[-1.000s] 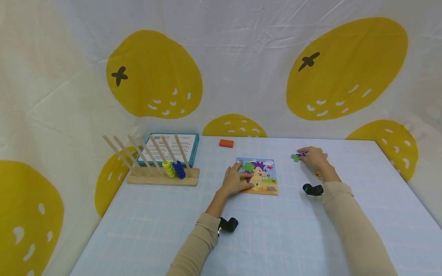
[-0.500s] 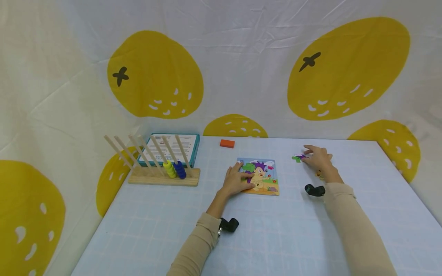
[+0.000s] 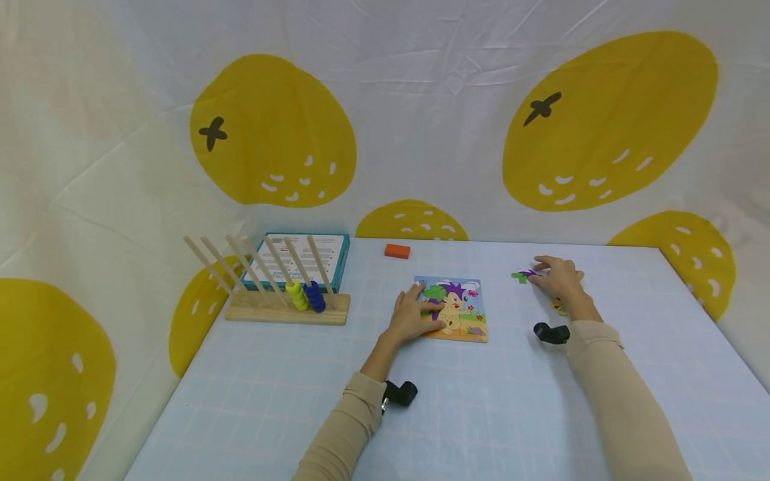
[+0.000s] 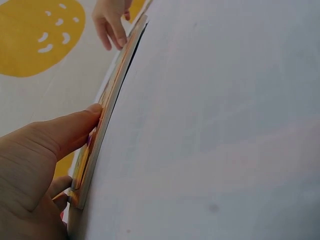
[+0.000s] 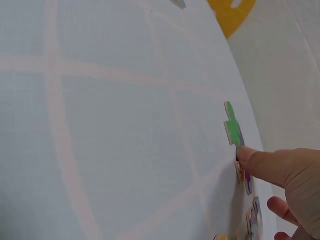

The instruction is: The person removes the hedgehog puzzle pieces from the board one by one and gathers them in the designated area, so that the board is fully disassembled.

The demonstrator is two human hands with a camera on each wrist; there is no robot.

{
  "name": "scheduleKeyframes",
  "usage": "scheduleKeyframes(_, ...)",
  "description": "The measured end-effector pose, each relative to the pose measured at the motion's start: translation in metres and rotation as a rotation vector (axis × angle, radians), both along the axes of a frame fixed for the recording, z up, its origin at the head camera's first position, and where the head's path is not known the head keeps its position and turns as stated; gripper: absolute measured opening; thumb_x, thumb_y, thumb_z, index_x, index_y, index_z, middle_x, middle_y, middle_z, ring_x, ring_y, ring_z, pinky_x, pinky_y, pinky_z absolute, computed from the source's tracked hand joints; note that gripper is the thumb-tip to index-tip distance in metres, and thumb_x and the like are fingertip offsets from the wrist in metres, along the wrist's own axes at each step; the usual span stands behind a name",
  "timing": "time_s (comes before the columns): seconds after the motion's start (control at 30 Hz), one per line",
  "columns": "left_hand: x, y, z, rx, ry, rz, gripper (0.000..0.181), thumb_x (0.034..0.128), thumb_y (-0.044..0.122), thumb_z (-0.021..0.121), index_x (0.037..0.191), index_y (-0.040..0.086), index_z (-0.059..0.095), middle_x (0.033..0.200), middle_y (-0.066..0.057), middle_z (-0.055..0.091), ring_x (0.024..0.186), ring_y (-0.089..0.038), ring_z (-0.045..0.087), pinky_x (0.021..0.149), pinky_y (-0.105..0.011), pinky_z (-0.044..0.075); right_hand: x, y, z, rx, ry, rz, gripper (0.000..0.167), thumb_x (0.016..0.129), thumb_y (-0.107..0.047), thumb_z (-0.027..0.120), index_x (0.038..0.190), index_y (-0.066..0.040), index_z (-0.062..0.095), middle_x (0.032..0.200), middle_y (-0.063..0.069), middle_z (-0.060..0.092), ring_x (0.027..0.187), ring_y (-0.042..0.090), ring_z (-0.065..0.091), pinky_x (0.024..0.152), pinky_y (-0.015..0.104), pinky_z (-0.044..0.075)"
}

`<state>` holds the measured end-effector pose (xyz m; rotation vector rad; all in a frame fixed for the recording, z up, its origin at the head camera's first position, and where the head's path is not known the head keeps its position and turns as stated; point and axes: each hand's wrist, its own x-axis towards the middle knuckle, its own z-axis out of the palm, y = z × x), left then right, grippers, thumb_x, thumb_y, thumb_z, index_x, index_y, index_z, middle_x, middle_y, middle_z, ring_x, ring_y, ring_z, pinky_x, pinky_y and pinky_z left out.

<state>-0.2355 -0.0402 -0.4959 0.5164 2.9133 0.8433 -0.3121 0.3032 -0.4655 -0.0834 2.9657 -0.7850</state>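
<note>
My left hand rests on the left side of the picture puzzle board, its fingers spread at the upper left and its thumb over the picture. In the left wrist view the left thumb touches the board's face. Farther right, my right hand pinches a green and purple puzzle piece at the table. The right wrist view has the thumb on this piece; the index finger is hidden there. A yellowish piece lies beside the right hand.
A wooden peg stand with yellow and blue rings stands at the left, before a teal-edged box. An orange block lies near the table's back edge. A patterned curtain hangs behind.
My right hand has shifted slightly right, and its index finger now bends closer to the green and purple piece. My left hand stays on the board.
</note>
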Motion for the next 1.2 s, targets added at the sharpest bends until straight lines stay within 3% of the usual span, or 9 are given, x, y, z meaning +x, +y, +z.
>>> scheduleKeyframes(0.23, 0.001, 0.0, 0.001, -0.007, 0.001, 0.001, 0.046, 0.0801, 0.045, 0.07, 0.121, 0.023, 0.066, 0.15, -0.011, 0.032, 0.143, -0.028, 0.017, 0.116, -0.048, 0.008, 0.002, -0.001, -0.001, -0.009, 0.005, -0.002, 0.053, 0.09, -0.021, 0.062, 0.133, 0.005, 0.044, 0.124, 0.026, 0.054, 0.114, 0.051, 0.03, 0.088, 0.066, 0.02)
scheduleKeyframes(0.43, 0.002, 0.0, 0.001, -0.006, 0.003, 0.004, 0.046, 0.0802, 0.045, 0.07, 0.121, 0.023, 0.066, 0.15, -0.011, 0.032, 0.143, -0.028, 0.017, 0.116, -0.048, 0.008, 0.006, -0.027, -0.004, -0.087, 0.121, 0.01, 0.05, 0.09, -0.02, 0.062, 0.131, 0.004, 0.047, 0.126, 0.027, 0.054, 0.116, 0.051, 0.036, 0.089, 0.066, 0.023)
scheduleKeyframes(0.57, 0.001, 0.0, 0.001, 0.008, 0.003, 0.006, 0.046, 0.08, 0.045, 0.071, 0.12, 0.023, 0.066, 0.15, -0.011, 0.032, 0.143, -0.028, 0.017, 0.116, -0.048, 0.008, 0.008, -0.059, -0.008, -0.218, 0.19, 0.071, 0.046, 0.089, -0.015, 0.062, 0.129, 0.006, 0.05, 0.123, 0.028, 0.055, 0.114, 0.047, 0.046, 0.096, 0.063, 0.031)
scheduleKeyframes(0.73, 0.0, 0.0, 0.0, -0.003, -0.008, -0.005, 0.046, 0.0812, 0.046, 0.069, 0.122, 0.024, 0.065, 0.151, -0.011, 0.031, 0.143, -0.028, 0.015, 0.116, -0.048, 0.007, 0.016, -0.108, -0.01, -0.31, 0.179, 0.171, 0.044, 0.089, -0.013, 0.063, 0.128, 0.006, 0.051, 0.121, 0.027, 0.057, 0.111, 0.042, 0.051, 0.095, 0.054, 0.041)
scheduleKeyframes(0.97, 0.0, 0.0, -0.002, -0.043, 0.018, -0.014, 0.045, 0.0825, 0.048, 0.067, 0.122, 0.025, 0.064, 0.151, -0.013, 0.031, 0.143, -0.03, 0.016, 0.115, -0.051, 0.009, 0.021, -0.165, -0.019, -0.362, 0.211, 0.319, 0.039, 0.088, -0.01, 0.066, 0.121, 0.007, 0.057, 0.113, 0.024, 0.061, 0.101, 0.039, 0.06, 0.086, 0.049, 0.05)
scheduleKeyframes(1.2, 0.002, 0.001, -0.004, -0.061, 0.098, -0.01, 0.043, 0.0825, 0.048, 0.067, 0.119, 0.024, 0.067, 0.146, -0.014, 0.037, 0.14, -0.029, 0.025, 0.113, -0.054, 0.016, 0.017, -0.186, -0.021, -0.308, 0.177, 0.355, 0.035, 0.085, -0.013, 0.068, 0.113, 0.007, 0.063, 0.11, 0.023, 0.061, 0.103, 0.037, 0.058, 0.088, 0.047, 0.049)
